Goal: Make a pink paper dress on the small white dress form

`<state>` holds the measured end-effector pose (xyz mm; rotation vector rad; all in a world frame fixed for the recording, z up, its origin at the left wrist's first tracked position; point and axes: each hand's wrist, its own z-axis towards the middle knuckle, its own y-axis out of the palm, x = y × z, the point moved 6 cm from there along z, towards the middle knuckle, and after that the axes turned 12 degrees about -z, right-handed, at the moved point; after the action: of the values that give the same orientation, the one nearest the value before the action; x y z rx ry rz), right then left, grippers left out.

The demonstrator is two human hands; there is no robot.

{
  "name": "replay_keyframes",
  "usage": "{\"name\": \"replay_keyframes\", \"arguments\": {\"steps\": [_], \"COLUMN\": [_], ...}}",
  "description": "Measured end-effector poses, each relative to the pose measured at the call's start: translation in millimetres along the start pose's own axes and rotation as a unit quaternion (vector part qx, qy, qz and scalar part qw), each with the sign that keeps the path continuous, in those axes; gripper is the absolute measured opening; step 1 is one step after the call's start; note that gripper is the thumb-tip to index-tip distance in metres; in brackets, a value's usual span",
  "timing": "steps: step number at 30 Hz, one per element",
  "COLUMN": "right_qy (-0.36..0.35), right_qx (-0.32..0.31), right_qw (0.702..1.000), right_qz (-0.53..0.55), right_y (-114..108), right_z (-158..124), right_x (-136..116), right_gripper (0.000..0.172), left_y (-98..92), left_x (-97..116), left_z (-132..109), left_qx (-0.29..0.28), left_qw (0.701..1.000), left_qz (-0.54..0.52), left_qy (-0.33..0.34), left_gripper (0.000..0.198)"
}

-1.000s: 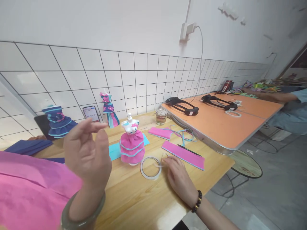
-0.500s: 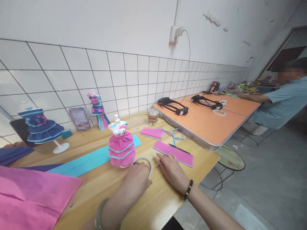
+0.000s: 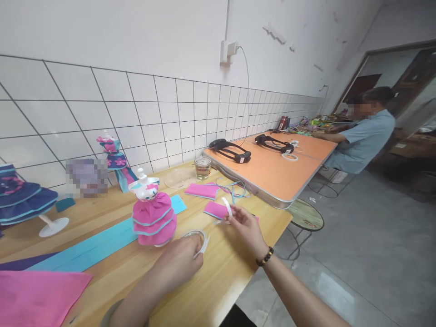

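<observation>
My left hand (image 3: 184,254) is closed on the rim of a roll of tape (image 3: 205,242) at the wooden table's top. Between the thumb and fingers of my right hand (image 3: 244,223) is a short whitish strip of tape (image 3: 226,207), raised above the table. Beneath and behind that hand lies a pink fabric strip (image 3: 215,209) with blue edging, partly covered. Just left of the tape roll stands a small dress form (image 3: 154,213) in a tiered pink skirt with light-blue trim.
Dress forms in navy (image 3: 27,200) and multicoloured (image 3: 117,161) outfits stand left. A turquoise strip (image 3: 102,240) and pink fabric (image 3: 37,295) lie nearby. A glass (image 3: 203,169) stands behind; black headsets (image 3: 231,151) rest on an orange table (image 3: 272,175), where a person (image 3: 364,136) sits.
My right hand has risen off the table with a strip of tape in its fingers. My left hand stays at the roll. The view has turned right.
</observation>
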<state>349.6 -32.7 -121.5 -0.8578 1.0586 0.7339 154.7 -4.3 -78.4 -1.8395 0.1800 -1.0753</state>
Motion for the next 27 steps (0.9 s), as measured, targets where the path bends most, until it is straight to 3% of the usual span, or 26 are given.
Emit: {"name": "replay_keyframes", "arguments": {"steps": [6,12,19,24,27], "right_qy": [0.073,0.106,0.114,0.107,0.101], "right_qx": [0.062,0.045,0.042,0.034,0.020], "right_qw": [0.986,0.975,0.971,0.973,0.974], "right_qz": [0.133,0.189,0.205,0.203,0.201], "right_y": [-49.3,-78.7,-90.3,-85.7,-79.0], "right_z": [8.1,0.4,0.1,2.2,2.4], "right_x": [3.6,-1.3,-14.2,-26.5,-32.1], "right_gripper": [0.041,0.034,0.028,0.030,0.030], "left_y": [-14.1,-18.4,3.2,12.2,19.5], "left_x": [7.9,4.6,-5.9,-13.7,-22.2], "left_z": [-7.4,-1.3,9.7,16.1,20.4], "left_qx": [-0.016,-0.005,-0.078,-0.070,-0.074], "left_qw": [0.995,0.977,0.907,0.914,0.932], "left_qz": [-0.096,-0.213,-0.407,-0.394,-0.345], "left_qy": [-0.024,-0.018,-0.076,-0.071,-0.078], "left_gripper": [0.014,0.030,0.046,0.046,0.045]}}
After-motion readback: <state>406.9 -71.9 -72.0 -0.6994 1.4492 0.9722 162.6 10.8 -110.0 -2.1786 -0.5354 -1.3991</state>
